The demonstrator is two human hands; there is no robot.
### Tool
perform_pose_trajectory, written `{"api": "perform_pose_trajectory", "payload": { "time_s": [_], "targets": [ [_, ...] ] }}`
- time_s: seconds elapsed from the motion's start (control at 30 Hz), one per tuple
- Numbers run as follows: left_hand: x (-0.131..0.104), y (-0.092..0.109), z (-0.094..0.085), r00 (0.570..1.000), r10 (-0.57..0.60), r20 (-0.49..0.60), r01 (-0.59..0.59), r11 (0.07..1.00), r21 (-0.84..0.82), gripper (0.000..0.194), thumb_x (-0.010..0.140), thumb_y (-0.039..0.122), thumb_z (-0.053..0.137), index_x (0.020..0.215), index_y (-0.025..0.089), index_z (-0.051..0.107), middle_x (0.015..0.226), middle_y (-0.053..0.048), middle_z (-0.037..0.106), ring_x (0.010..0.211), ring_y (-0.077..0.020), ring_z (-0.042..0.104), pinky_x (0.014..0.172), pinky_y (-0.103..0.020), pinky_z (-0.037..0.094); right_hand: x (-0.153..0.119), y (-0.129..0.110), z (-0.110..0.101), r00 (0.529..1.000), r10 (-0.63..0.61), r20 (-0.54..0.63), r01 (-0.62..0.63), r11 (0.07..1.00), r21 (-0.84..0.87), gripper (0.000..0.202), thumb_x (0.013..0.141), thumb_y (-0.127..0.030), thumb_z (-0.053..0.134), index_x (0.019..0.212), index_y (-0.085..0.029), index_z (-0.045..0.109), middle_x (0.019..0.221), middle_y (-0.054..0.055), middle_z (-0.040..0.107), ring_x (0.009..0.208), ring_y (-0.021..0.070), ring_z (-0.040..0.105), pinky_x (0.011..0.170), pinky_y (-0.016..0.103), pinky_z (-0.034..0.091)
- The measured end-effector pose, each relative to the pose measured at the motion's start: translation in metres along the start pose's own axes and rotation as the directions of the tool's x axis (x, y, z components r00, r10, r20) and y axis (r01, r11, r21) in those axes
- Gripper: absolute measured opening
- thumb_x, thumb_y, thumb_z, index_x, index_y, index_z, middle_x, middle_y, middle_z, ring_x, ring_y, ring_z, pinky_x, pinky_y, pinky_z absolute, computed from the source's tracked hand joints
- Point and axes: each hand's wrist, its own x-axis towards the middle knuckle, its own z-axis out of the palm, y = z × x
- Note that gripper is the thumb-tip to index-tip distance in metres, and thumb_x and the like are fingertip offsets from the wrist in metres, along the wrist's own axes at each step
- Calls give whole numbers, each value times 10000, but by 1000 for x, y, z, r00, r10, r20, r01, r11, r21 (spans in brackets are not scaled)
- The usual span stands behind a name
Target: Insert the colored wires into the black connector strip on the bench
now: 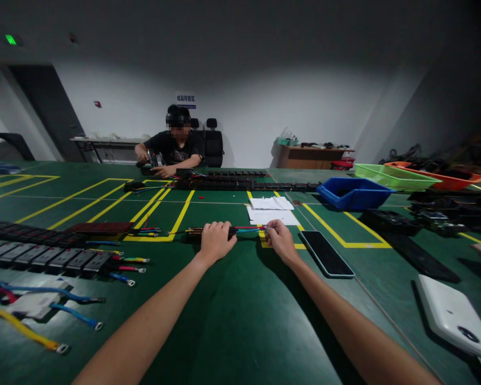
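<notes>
My left hand (pixel 217 239) is closed over a narrow dark strip with wires, pressing it against the green table. Brownish lengths of the strip (pixel 193 231) show left of the hand. From its right side run red and blue wires (pixel 248 230). My right hand (pixel 279 238) pinches the far ends of these wires between thumb and fingers; the tips are mostly hidden. Just right of that hand lies a phone (pixel 326 254) with a dark screen. White paper sheets (pixel 271 210) lie beyond both hands.
Black socket strips (pixel 48 255) with lugged coloured wires lie at left, near a dark red strip (pixel 101 228). A blue bin (pixel 353 193), a green bin (pixel 395 177) and a white device (pixel 455 313) are at right. Across the table (pixel 232 315) a person (pixel 176 144) handles a tool.
</notes>
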Motion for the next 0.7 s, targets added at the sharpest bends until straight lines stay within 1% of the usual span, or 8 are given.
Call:
{"api": "perform_pose_trajectory", "payload": {
  "time_s": [0.07,0.13,0.23,0.33,0.43,0.57,0.7],
  "targets": [
    [0,1,0,1000,0,1,0,1000,3,320,966,457,461,1039,202,639,1007,-92,705,953,-260,613,844,-408,420,-1,0,-1,1000,17,-13,-17,1000,-16,206,789,-361,472,920,-219,545,682,-21,614,454,138,547,448,249,403],
    [-1,1,-1,1000,-2,6,2,1000,13,316,965,452,459,1041,203,639,1017,-96,707,961,-264,612,848,-410,417,-4,-2,-2,1000,1,-23,-2,998,-63,199,792,-341,478,926,-217,555,715,-7,635,466,146,570,464,258,422],
    [-1,2,-1,1000,-9,-2,9,999,52,307,954,450,478,1037,198,633,1021,-103,708,971,-272,612,849,-414,412,-7,-6,-3,996,-79,-49,68,978,-196,198,804,-337,501,937,-210,575,793,25,676,524,159,607,520,270,455],
    [-2,2,0,1000,-7,-23,9,997,81,296,944,444,500,1040,194,626,1018,-106,708,976,-283,613,840,-420,406,-10,-9,-3,985,-159,-66,132,943,-305,258,856,-410,520,981,-200,601,856,60,710,588,180,630,567,285,465],
    [-2,1,2,1000,-4,-30,6,997,75,297,948,443,497,1049,195,625,1014,-107,707,974,-282,616,836,-414,401,-13,-12,-1,969,-239,-61,194,891,-411,332,897,-462,514,1053,-187,616,888,79,733,600,187,632,602,297,460],
    [-3,1,2,999,-8,-33,10,998,62,299,953,449,491,1048,198,624,1015,-104,708,968,-274,616,838,-404,401,-18,-13,1,936,-350,-40,278,804,-526,342,890,-385,530,1160,-185,595,992,91,746,654,194,659,647,306,462],
    [-3,1,2,999,-4,-39,6,999,47,298,954,446,493,1045,195,623,1018,-101,705,971,-271,615,834,-400,401,-21,-14,2,910,-413,-40,324,767,-554,322,905,-326,487,1185,-188,567,1058,100,734,695,194,679,665,308,469]
  ]
}}
